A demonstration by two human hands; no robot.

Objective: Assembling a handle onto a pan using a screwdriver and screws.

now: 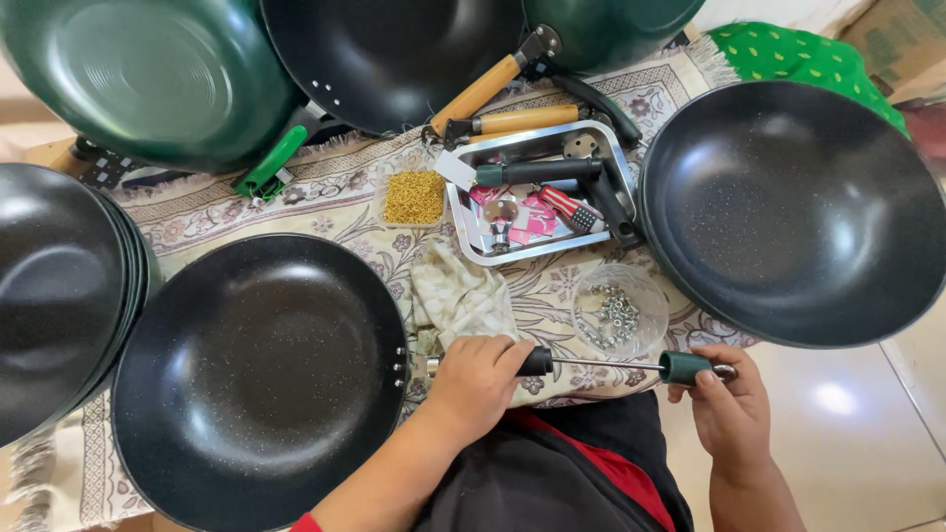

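Observation:
A black speckled wok [256, 379] lies at the lower left on the patterned cloth. My left hand [476, 379] grips its black handle stub [537, 361] at the pan's right rim. My right hand [724, 404] holds a screwdriver by its green handle [685, 367]; the thin metal shaft [606, 365] points left into the end of the pan handle. A clear plastic bowl [621, 310] of small metal nuts and washers sits just above the shaft.
A steel tray [473, 232] holds black handles, a screwdriver and pink packets. A small container of brass screws [414, 197] sits beside it. More black and green woks [793, 212] ring the cloth; wooden-handled pans [493, 89] lie at the top.

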